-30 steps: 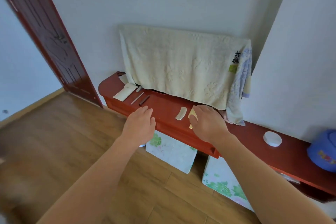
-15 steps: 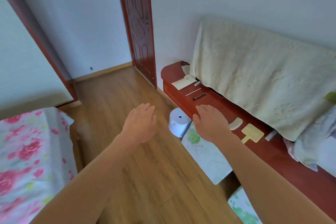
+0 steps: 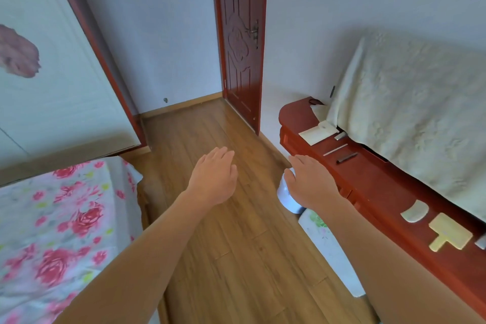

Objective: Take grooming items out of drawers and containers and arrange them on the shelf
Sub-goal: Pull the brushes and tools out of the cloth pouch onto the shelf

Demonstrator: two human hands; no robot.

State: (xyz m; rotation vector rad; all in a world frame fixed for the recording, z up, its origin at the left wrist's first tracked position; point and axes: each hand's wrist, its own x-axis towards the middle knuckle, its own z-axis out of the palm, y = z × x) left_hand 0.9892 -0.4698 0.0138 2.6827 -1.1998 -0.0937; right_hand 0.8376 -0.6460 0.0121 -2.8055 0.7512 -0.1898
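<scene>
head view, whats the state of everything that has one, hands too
left hand, open, holds nothing
right hand, open, over the white container, contact unclear
door, shut
towel, draped above the shelf
yellow paddle, flat on the shelf
crescent comb, flat on the shelf
white container, on the floor, partly hidden

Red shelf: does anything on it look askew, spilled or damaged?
Nothing stands out. The comb, the yellow paddle, the dark stick and the thin silver stick lie flat and apart on the red shelf; nothing is spilled.
</scene>
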